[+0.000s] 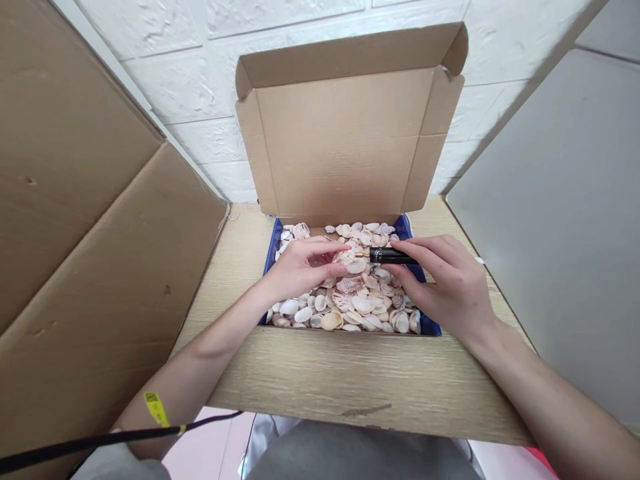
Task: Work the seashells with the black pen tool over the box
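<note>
left hand [311,268]: fingers pinching a shell [343,257]
right hand [453,280]: fingers pinching a black tool [386,256]
brass tip [363,255]: at shell's right side; best kept straight, pressed lightly

Shells [363,304] in box [272,257] on tbl [300,367], wall [183,87] behind, cardbd [100,200] L, panel [560,200] R.

Left hand [303,267], right hand [453,283] in facing pinches

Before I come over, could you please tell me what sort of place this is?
Probably a small indoor work corner: a wooden table stands up against a white wall, an open box of shells sits on it, and the right hand holds a slim black tool.
</note>
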Tool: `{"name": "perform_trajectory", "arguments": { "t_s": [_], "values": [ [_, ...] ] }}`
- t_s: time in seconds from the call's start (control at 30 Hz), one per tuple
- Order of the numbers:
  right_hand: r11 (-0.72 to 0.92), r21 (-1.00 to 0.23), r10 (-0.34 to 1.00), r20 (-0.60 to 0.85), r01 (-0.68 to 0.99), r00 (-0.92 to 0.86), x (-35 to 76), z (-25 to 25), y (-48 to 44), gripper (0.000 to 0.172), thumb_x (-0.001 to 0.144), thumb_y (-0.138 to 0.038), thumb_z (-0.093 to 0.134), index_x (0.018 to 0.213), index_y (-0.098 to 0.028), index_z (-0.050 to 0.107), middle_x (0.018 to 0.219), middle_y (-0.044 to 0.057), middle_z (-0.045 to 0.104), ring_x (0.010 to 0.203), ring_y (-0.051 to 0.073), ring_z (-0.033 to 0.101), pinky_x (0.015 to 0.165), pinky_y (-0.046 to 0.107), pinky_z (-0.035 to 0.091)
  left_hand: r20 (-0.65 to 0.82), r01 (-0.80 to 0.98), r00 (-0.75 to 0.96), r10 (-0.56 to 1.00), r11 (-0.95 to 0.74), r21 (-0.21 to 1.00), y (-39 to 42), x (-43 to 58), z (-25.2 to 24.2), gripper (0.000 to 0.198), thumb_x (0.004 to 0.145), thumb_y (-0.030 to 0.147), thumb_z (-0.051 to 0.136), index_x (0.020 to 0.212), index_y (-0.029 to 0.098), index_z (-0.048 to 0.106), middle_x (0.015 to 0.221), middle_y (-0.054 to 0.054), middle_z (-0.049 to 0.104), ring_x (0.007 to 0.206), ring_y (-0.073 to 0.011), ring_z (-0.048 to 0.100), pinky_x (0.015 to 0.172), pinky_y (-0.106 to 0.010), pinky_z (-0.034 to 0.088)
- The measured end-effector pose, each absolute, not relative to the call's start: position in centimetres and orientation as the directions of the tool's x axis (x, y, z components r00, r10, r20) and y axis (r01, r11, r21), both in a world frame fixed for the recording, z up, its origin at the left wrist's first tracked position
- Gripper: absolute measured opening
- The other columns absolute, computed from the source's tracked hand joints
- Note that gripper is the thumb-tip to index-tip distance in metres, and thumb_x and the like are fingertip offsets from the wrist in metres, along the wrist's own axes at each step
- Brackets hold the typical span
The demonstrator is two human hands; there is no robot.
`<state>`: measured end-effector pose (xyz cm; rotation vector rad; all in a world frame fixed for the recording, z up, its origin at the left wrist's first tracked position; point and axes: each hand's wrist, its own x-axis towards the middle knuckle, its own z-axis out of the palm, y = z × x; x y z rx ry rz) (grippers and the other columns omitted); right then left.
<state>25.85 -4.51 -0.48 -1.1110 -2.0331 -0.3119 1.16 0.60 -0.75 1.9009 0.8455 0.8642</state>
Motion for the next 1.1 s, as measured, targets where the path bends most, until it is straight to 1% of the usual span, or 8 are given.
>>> {"name": "perform_trajectory", "arguments": {
  "t_s": [0.13, 0.2, 0.47, 0.6, 0.73, 0.9, 1.1],
  "values": [
    [0.590, -0.174, 0.633, 0.705, 0.788, -0.319, 25.88, -0.92, -4.51, 0.022, 0.089, -0.031, 0.070, 0.109, -0.023, 0.067, 0.092, 0.006, 0.075, 0.075, 0.022, 0.070, 0.063, 0.035, 0.057, 0.203, 0.184, 0.518, 0.831, -0.340, 0.922, 0.65, 1.11, -0.76, 0.036, 0.080, 0.037, 0.077, 0.109, 0.016, 0.076, 0.081, -0.001, 0.061, 0.063, -0.0102, 0.057, 0.056, -0.023, 0.047],
    [0.593, -0.171, 0.638, 0.696, 0.787, -0.330, 25.87, -1.07, -4.54, 0.022, 0.089, -0.033, 0.069, 0.107, -0.022, 0.068, 0.091, 0.006, 0.075, 0.075, 0.021, 0.071, 0.061, 0.033, 0.057, 0.195, 0.173, 0.507, 0.840, -0.321, 0.931, 0.62, 1.15, -0.71, 0.035, 0.079, 0.037, 0.078, 0.108, 0.017, 0.076, 0.081, -0.001, 0.059, 0.062, -0.0094, 0.056, 0.054, -0.022, 0.047],
    [0.617, -0.120, 0.610, 0.697, 0.778, -0.376, 25.68, -1.11, -4.50, 0.023, 0.091, -0.034, 0.068, 0.103, -0.015, 0.067, 0.088, 0.008, 0.075, 0.069, 0.020, 0.071, 0.057, 0.031, 0.056, 0.210, 0.205, 0.473, 0.856, -0.339, 0.918, 0.46, 1.21, -0.43, 0.034, 0.080, 0.036, 0.077, 0.106, 0.015, 0.076, 0.083, -0.003, 0.062, 0.075, -0.0131, 0.060, 0.062, -0.024, 0.050],
    [0.645, -0.123, 0.607, 0.682, 0.755, -0.408, 25.70, -1.16, -4.51, 0.021, 0.092, -0.034, 0.065, 0.102, -0.016, 0.067, 0.088, 0.008, 0.075, 0.071, 0.019, 0.071, 0.059, 0.030, 0.056, 0.207, 0.204, 0.477, 0.854, -0.336, 0.919, 0.46, 1.20, -0.34, 0.034, 0.081, 0.037, 0.076, 0.106, 0.015, 0.076, 0.084, -0.003, 0.062, 0.074, -0.0126, 0.060, 0.062, -0.024, 0.050],
    [0.627, -0.130, 0.604, 0.704, 0.768, -0.374, 25.74, -1.17, -4.57, 0.021, 0.091, -0.035, 0.067, 0.104, -0.018, 0.067, 0.089, 0.007, 0.075, 0.072, 0.019, 0.071, 0.061, 0.030, 0.057, 0.210, 0.202, 0.475, 0.854, -0.338, 0.919, 0.49, 1.23, -0.47, 0.034, 0.081, 0.037, 0.076, 0.107, 0.016, 0.076, 0.085, -0.003, 0.062, 0.076, -0.0131, 0.060, 0.062, -0.024, 0.050],
    [0.606, -0.148, 0.605, 0.723, 0.781, -0.332, 25.88, -0.99, -4.52, 0.023, 0.088, -0.030, 0.071, 0.108, -0.019, 0.066, 0.092, 0.008, 0.075, 0.075, 0.021, 0.071, 0.064, 0.033, 0.058, 0.217, 0.181, 0.474, 0.853, -0.336, 0.924, 0.48, 1.33, -0.58, 0.034, 0.081, 0.035, 0.076, 0.108, 0.015, 0.075, 0.085, -0.004, 0.063, 0.079, -0.0138, 0.060, 0.064, -0.024, 0.050],
    [0.616, -0.144, 0.591, 0.734, 0.774, -0.334, 25.91, -0.76, -4.37, 0.026, 0.088, -0.027, 0.071, 0.113, -0.022, 0.065, 0.094, 0.008, 0.074, 0.077, 0.023, 0.069, 0.068, 0.037, 0.058, 0.194, 0.170, 0.491, 0.849, -0.312, 0.935, 0.39, 1.36, -0.42, 0.034, 0.081, 0.033, 0.076, 0.109, 0.014, 0.075, 0.089, -0.005, 0.066, 0.081, -0.0140, 0.062, 0.063, -0.022, 0.050]
  ]
}}
